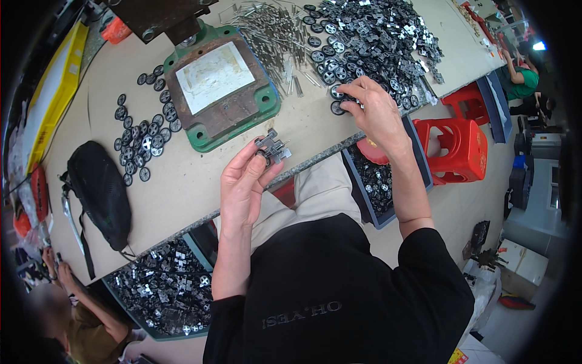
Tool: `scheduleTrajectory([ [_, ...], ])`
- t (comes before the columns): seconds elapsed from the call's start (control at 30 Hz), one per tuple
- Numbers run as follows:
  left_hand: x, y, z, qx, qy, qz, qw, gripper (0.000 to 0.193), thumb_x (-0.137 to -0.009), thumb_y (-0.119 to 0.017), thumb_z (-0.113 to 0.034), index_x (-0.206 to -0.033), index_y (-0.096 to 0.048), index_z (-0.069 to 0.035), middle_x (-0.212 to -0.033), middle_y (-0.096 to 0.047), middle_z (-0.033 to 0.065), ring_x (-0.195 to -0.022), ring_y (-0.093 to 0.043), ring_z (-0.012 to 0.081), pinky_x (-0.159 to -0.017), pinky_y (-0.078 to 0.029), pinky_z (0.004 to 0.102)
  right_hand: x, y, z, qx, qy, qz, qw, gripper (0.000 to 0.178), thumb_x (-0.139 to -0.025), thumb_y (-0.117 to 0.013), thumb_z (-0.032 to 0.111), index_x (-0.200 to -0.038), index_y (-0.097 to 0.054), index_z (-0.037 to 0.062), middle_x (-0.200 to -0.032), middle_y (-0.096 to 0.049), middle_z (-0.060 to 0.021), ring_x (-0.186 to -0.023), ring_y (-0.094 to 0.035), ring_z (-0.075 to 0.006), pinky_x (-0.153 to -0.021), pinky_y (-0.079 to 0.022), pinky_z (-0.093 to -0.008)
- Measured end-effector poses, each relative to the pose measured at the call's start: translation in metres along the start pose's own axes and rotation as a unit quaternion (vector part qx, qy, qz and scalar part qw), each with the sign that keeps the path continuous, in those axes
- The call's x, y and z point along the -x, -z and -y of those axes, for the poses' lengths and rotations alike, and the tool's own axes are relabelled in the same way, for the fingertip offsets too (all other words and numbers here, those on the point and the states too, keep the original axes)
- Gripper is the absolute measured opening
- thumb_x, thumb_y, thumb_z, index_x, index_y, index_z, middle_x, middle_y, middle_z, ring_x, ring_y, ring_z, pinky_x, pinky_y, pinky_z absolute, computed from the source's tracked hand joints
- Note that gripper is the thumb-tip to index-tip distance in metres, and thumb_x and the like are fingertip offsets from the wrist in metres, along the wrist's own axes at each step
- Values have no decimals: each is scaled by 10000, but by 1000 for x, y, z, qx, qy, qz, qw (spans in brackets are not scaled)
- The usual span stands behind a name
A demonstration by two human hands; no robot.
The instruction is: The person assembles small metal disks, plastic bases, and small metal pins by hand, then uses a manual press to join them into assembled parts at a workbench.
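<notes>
My left hand (pixel 245 179) pinches a small grey and black wheeled part (pixel 273 148), like a toy-car chassis, above the bench's near edge. A thin metal pin sticks out of it. My right hand (pixel 379 112) is at the near side of the parts heap, thumb and forefinger curled onto small black wheels (pixel 337 108) with silvery spokes. The fingers partly hide what they grip. Beyond that hand spreads the heap of grey and black parts (pixel 388 36). Loose metal pins (pixel 273 42) lie to its left.
A green-framed press base (pixel 227 91) with a white plate stands in front of me. Loose wheels (pixel 145 142) and a black pouch (pixel 100 194) lie left of it. Parts bins (pixel 160 288) sit below the bench, red stools (pixel 451 148) at right. Other people work nearby.
</notes>
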State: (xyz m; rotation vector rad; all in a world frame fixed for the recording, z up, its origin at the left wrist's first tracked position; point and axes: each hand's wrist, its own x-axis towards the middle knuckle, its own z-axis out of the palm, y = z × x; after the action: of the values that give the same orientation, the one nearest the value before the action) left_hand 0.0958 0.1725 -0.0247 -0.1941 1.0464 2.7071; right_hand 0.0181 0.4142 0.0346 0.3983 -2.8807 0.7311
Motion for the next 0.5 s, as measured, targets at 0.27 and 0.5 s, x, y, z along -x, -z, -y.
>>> scheduleTrajectory([
  [0.27,-2,-5,0,-12,0,-14,1000,270,-888,-515,-81,-1149,-515,-10,-1067,-595,127,-964,-600,221,-871,-509,364,-2,-5,-11,14,-9,1,1000,191,-703,-667,46,-881,-601,21,-828,-562,-94,-729,-571,-218,-667,-452,-313],
  [0.5,-1,-7,1,-10,0,-14,1000,269,-890,-515,-90,-1144,-511,-1,-1064,-595,138,-950,-608,231,-854,-519,362,1,-19,18,-288,-43,72,954,173,-732,-631,54,-902,-618,21,-733,-583,-105,-637,-547,-202,-622,-441,-302],
])
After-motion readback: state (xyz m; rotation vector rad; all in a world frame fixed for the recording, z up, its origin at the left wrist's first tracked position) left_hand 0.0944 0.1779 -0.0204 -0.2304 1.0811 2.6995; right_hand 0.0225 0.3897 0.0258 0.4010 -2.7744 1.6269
